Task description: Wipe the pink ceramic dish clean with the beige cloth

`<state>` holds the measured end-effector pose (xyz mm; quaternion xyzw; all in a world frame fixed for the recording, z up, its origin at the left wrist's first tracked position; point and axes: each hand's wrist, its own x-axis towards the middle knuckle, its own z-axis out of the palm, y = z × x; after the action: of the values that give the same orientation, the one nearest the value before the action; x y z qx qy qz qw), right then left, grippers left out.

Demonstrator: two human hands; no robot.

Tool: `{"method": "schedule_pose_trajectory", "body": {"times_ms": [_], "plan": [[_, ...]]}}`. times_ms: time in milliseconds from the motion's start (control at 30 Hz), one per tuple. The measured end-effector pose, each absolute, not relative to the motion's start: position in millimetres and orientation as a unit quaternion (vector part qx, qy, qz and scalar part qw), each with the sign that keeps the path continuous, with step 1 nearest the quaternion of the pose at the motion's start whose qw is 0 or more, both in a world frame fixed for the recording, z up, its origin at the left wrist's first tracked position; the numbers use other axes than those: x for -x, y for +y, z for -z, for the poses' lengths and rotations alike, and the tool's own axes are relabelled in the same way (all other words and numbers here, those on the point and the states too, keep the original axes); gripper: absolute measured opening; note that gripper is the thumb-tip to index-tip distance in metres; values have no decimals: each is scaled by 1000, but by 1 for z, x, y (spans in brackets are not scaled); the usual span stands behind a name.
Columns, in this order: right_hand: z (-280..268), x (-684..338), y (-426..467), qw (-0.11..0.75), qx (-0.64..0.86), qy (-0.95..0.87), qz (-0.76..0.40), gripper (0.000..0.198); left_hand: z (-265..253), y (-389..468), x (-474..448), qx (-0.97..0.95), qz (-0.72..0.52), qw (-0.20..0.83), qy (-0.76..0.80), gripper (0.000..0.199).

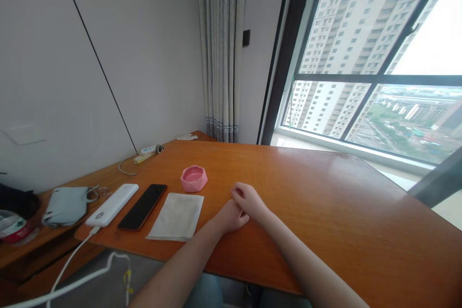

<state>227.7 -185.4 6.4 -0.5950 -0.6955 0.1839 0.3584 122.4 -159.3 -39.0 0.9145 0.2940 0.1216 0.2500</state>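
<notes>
My left hand (231, 215) rests loosely closed on the wooden table (325, 202), knuckles up, with no object showing in it. Touching it from just beyond is my right hand (250, 199), its fingers curled in and no object visible there either. Left of my hands lies a flat, pale folded cloth (177, 216), close to my left forearm. A pink, many-sided ashtray (194, 179) stands behind the cloth. Beside the cloth is a black smartphone (143, 207), and further left a white power bank (112, 205) with a white cable (74, 252) plugged into its end.
On a lower wooden surface at the left are a light grey pouch (67, 206) and a red and white container (16, 228). A power strip (145, 155) sits by the wall. A curtain (222, 53) and a large window (361, 77) stand behind the table.
</notes>
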Motion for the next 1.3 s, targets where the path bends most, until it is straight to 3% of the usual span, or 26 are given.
{"method": "schedule_pose_trajectory", "body": {"times_ms": [100, 367, 567, 800, 967, 1067, 1167, 1233, 1300], "plan": [[12, -271, -189, 370, 654, -642, -150, 28, 34, -161, -123, -926, -131, 220, 279, 16], [36, -289, -201, 164, 741, -644, -95, 23, 34, -158, -122, -937, -158, 200, 240, 6], [33, -280, -212, 151, 728, -664, -80, 10, 32, -161, -122, -938, -163, 195, 236, 9], [37, -274, -221, 159, 724, -669, -55, 13, 25, -165, -123, -940, -142, 198, 238, 8], [35, -277, -220, 157, 716, -677, -70, 13, 2, -151, -108, -929, -135, 264, 223, 14], [32, -278, -221, 155, 714, -678, -78, 13, -22, -116, -76, -872, -246, 235, 353, 21], [30, -278, -222, 158, 715, -676, -86, 11, -38, -67, -30, -773, -314, 106, 541, 23], [29, -278, -222, 163, 713, -676, -88, 11, -39, -39, -3, -713, -258, 92, 646, 28], [28, -278, -222, 166, 712, -676, -89, 12, -34, -21, 15, -710, -190, 145, 662, 34]]}}
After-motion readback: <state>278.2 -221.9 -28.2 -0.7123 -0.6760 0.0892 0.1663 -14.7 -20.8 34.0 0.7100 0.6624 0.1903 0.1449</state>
